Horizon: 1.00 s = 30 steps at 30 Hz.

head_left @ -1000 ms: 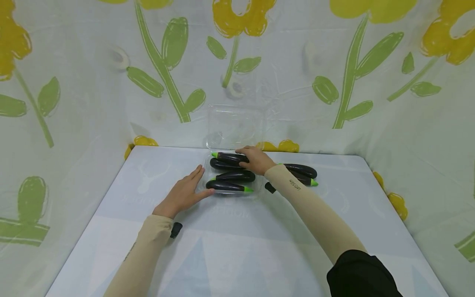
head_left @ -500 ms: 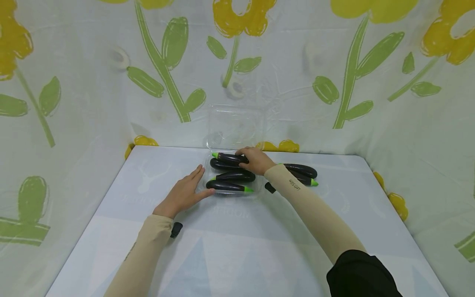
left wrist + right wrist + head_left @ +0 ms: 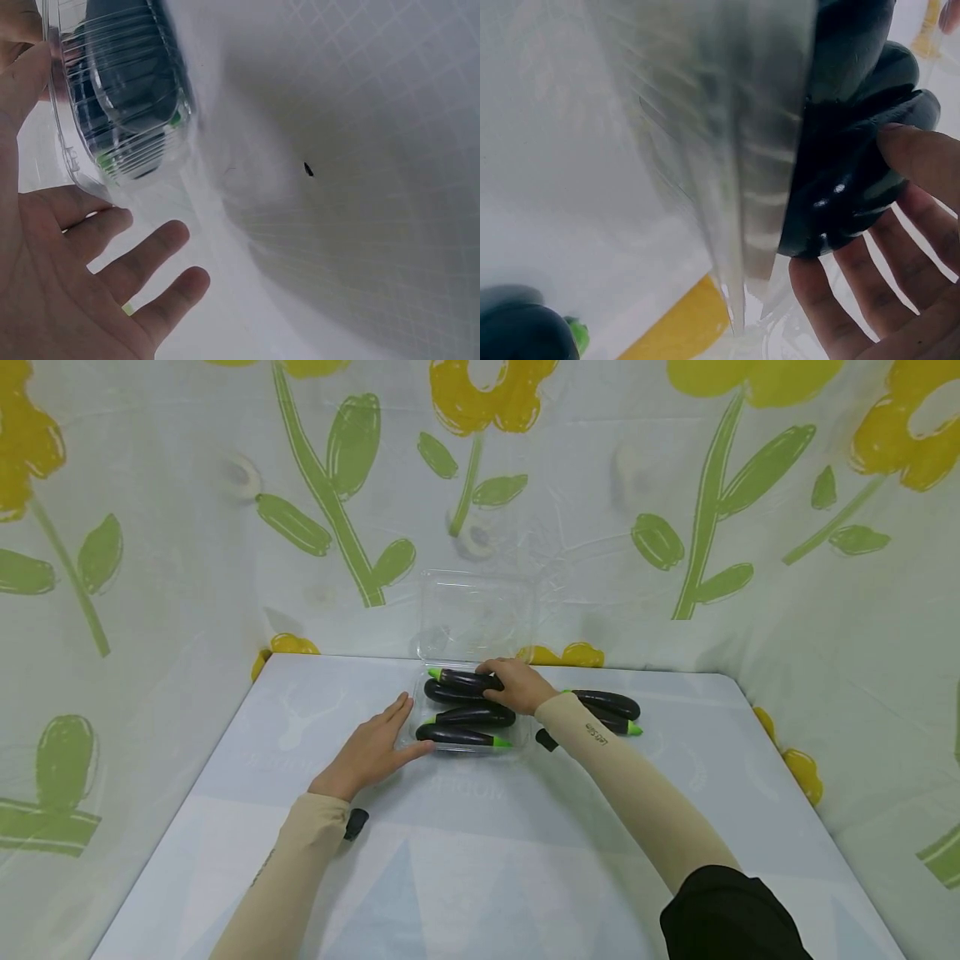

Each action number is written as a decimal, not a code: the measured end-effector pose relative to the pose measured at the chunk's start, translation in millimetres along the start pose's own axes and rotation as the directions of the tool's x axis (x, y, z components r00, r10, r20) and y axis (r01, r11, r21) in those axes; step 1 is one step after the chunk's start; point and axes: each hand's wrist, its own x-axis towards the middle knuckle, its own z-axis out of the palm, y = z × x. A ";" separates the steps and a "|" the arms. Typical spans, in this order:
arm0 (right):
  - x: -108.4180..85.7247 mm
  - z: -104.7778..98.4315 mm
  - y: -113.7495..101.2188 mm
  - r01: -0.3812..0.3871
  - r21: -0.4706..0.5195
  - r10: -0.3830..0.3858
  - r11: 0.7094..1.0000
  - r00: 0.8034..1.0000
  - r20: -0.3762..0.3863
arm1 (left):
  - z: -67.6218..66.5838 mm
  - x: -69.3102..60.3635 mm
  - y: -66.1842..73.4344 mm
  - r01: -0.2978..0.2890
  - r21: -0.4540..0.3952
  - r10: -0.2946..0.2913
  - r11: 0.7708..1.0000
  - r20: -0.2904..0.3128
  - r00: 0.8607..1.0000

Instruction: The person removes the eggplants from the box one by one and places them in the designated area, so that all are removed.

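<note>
A clear plastic box [image 3: 525,745] with its lid [image 3: 477,617] raised stands near the table's back edge, holding several dark eggplants [image 3: 480,716] with green tips. My right hand [image 3: 519,683] grips the rearmost eggplant [image 3: 463,679] at its right end, thumb in front and fingers behind. In the right wrist view the thumb and fingers of the hand [image 3: 900,277] lie on a dark eggplant [image 3: 832,195]. My left hand [image 3: 365,756] touches the box's left side with spread, straight fingers; the left wrist view shows the palm and fingers [image 3: 154,259] beside the ribbed wall [image 3: 135,90].
Right of the box, partly behind my right forearm, lie more eggplants [image 3: 611,703] on the white table [image 3: 450,860]. A curtain [image 3: 570,510] printed with flowers stands behind the table and along both sides.
</note>
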 end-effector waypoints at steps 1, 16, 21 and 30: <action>-0.2 0.3 0.2 0.001 0.001 -0.001 1.000 1.000 -0.001 | 0.3 0.3 -0.4 -0.001 0.001 0.001 1.000 -0.001 1.000; -2.8 -1.0 -0.8 0.020 0.013 -0.020 1.000 1.000 -0.014 | -3.3 -1.7 3.5 -0.004 0.002 0.004 1.000 0.012 1.000; -5.4 -2.4 -0.4 0.007 0.018 -0.006 1.000 1.000 -0.025 | -2.5 -1.0 3.8 -0.002 0.006 0.002 1.000 0.004 1.000; -13.5 -7.1 -2.1 0.016 0.051 -0.014 0.999 0.999 -0.037 | -4.4 -1.7 5.3 0.005 0.002 -0.005 1.000 0.013 1.000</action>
